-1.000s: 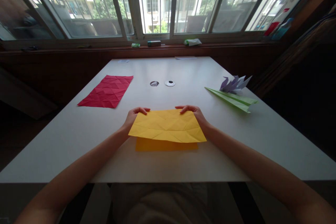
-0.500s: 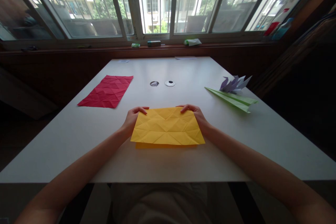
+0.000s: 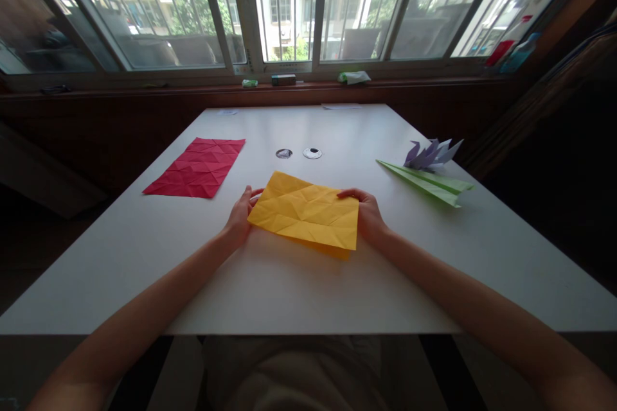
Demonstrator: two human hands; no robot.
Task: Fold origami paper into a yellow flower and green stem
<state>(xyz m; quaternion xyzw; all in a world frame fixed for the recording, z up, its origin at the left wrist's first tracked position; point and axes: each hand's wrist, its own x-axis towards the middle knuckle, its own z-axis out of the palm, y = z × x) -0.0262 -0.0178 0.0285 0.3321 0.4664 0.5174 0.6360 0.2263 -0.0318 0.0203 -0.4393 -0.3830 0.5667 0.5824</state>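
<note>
A yellow folded sheet of paper, covered in crease lines, is held tilted over the near middle of the table, its lower right corner nearest me. At its right edge my right hand is closed on it, with the thumb on the top face and the other fingers hidden. My left hand is beside the left edge, thumb raised off the paper and fingers partly behind it. Its grip looks loosened, the fingers apart. A darker yellow layer shows under the front edge of the sheet.
On the white table lies a creased red sheet at left. Two round discs are set near the middle. To the right are a green paper plane and purple folded paper. Small items line the windowsill.
The yellow paper has turned clockwise, its left upper corner rising and swinging away from me. My left thumb has come off its top edge, while my right hand still grips it.
</note>
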